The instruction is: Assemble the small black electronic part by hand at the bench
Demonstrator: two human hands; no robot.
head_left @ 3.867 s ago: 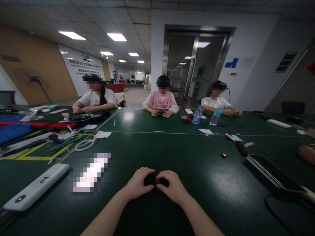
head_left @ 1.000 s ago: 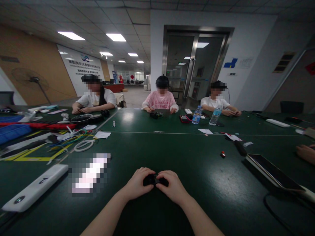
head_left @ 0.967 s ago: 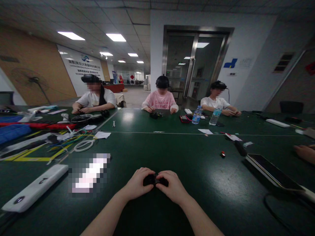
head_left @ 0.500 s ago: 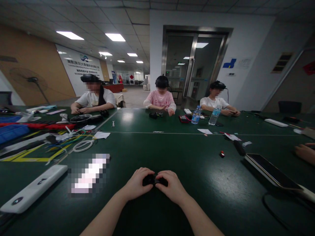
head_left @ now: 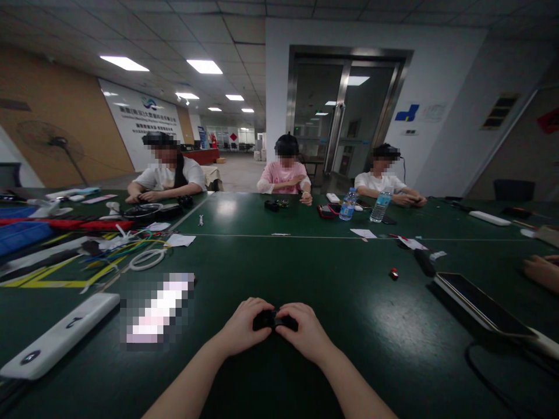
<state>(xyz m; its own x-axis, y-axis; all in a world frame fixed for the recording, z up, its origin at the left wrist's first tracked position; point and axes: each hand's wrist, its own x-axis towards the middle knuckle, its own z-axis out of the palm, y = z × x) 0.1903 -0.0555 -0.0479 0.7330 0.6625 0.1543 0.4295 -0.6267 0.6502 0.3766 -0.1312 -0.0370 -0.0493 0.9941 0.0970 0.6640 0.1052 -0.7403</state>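
Observation:
Close in front of me, at the near middle of the table, my left hand and my right hand face each other. Their thumbs and fingers are closed around a small black object, one hand at each end. Most of it is hidden by my fingers and its dark colour blends with the dark green tabletop, so its kind cannot be made out. Left of my left hand lies a bright, pixelated flat thing.
A white power bank lies at left, with a coiled white cable beyond it. At right are a small red item and a dark-screened phone. Water bottles stand across the table, where three people sit. Another person's hand shows at far right.
My hands and the black object have stayed in place. Across the table, the person in pink has brought one hand up to the other arm, and the person at left has shifted slightly.

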